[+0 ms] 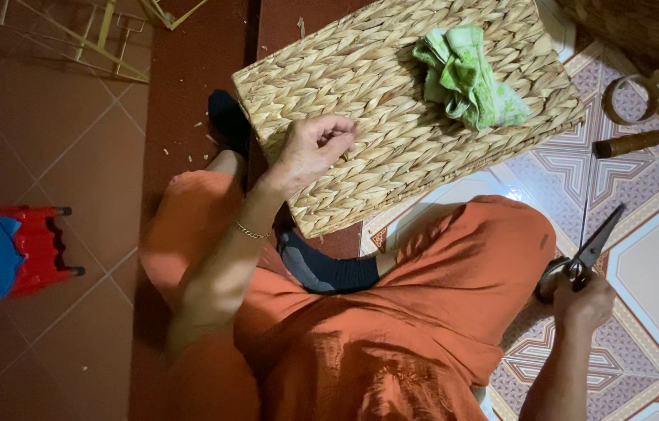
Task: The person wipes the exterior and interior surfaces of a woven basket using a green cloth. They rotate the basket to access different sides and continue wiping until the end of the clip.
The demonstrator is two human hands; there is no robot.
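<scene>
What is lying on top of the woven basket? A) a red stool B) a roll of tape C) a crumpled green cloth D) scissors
C: a crumpled green cloth lies on the woven basket, while the scissors are in the right hand off to the side, over the patterned floor.

Green cloth point(469, 78) blocks the basket point(392, 156) top's right; its left seems open.

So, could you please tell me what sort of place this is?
Probably a home floor used for handcraft: patterned floor tiles, a woven basket under the left hand, scissors in the right hand, a red stool.
</scene>
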